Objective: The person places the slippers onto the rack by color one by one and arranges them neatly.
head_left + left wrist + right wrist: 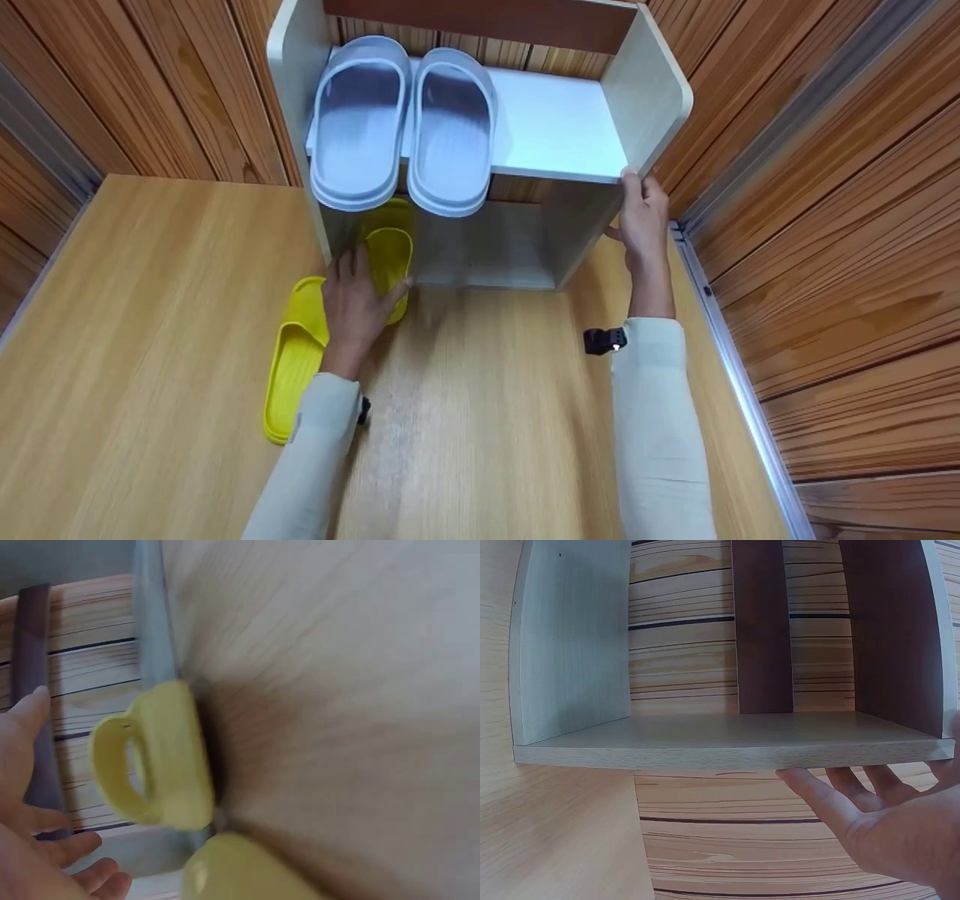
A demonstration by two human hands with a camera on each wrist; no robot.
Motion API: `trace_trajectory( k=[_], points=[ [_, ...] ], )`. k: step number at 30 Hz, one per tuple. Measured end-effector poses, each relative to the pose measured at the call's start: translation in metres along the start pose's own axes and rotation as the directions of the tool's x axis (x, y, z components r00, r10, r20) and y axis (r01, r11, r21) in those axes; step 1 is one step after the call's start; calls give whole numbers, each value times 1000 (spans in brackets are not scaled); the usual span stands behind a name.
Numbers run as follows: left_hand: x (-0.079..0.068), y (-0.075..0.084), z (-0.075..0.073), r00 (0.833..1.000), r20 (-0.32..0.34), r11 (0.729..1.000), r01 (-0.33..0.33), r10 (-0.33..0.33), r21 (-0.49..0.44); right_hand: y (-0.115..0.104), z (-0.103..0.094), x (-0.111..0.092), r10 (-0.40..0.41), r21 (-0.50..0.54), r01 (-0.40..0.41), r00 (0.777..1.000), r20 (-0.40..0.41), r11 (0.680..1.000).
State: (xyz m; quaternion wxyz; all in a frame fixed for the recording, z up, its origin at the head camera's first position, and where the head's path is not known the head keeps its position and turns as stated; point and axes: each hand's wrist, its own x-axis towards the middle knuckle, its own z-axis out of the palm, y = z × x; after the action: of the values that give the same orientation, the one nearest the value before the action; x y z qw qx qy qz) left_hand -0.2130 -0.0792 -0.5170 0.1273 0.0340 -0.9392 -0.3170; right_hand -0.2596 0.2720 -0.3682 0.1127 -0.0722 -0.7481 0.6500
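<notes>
My left hand (356,304) is over a yellow slipper (390,259) whose toe end reaches into the lower compartment of a pale shoe rack (480,277). Its fingers are spread; in the left wrist view they appear apart from that slipper (176,757). The other yellow slipper (289,382) lies on the floor, partly behind my left hand and wrist. At the rack's right side panel, my right hand (643,217) holds the front edge near the upper board. The right wrist view shows its bent fingers (825,799) against the panel's outer face.
Two grey-blue slippers (356,135) sit side by side on the left of the upper board (555,120), heels jutting past its front edge. Wooden plank walls (840,315) stand behind and beside the rack. A metal strip (739,390) runs along the floor's right edge.
</notes>
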Motion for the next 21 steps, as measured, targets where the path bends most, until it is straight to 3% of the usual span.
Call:
trace_trajectory(
  k=[8, 13, 16, 21],
  points=[
    [-15, -9, -35, 995, 35, 996, -93, 93, -8, 0, -1, 0, 8, 15, -8, 1000, 0, 1000],
    [-28, -20, -58, 976, -55, 976, -204, 208, 70, -1, -1, -1, 9, -12, -9, 1000, -7, 1000],
    [-36, -28, -72, 963, -111, 965, -233, 246, 117, 0, -1, -2, 10, -17, -10, 1000, -6, 1000],
    [-50, -38, -91, 967, -101, 965, -217, 233, 147, -1, 1, -2, 14, -27, -14, 1000, -2, 1000]
  ],
)
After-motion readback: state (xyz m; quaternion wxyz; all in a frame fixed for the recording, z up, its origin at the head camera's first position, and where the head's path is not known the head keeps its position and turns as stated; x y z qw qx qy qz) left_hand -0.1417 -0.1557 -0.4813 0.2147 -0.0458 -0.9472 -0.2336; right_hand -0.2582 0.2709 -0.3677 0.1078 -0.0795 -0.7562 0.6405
